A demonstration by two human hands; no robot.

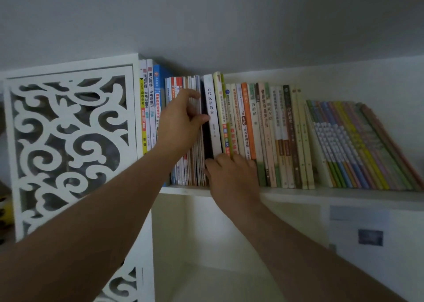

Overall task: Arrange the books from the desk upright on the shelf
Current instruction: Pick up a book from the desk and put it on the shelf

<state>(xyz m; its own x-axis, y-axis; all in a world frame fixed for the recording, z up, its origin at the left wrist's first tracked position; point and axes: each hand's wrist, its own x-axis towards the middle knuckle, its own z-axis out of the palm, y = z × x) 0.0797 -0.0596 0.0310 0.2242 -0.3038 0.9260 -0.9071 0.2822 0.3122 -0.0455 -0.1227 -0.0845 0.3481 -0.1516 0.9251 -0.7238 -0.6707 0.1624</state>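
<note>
Both arms reach up to a white shelf (298, 192) packed with books. On the left, a carved white fretwork panel (68, 141) closes off the end of the unit, with tall study guides (148, 109) standing just beside it. The left hand (181, 120) presses into a bundle of thin booklets (192, 164), fingers curled over their front edges and thumb stretched right to touch a white-spined book (213, 118), holding a dark gap open between them. That book stands upright in the row. Just below it, the right hand (231, 175) rests at its foot, fingers bent against the bottoms of the neighbouring spines; whether they grip anything cannot be told. Further right, cream and orange paperbacks (270, 136) stand upright, then a set of slim colourful volumes (358, 145) leans leftward against them.
</note>
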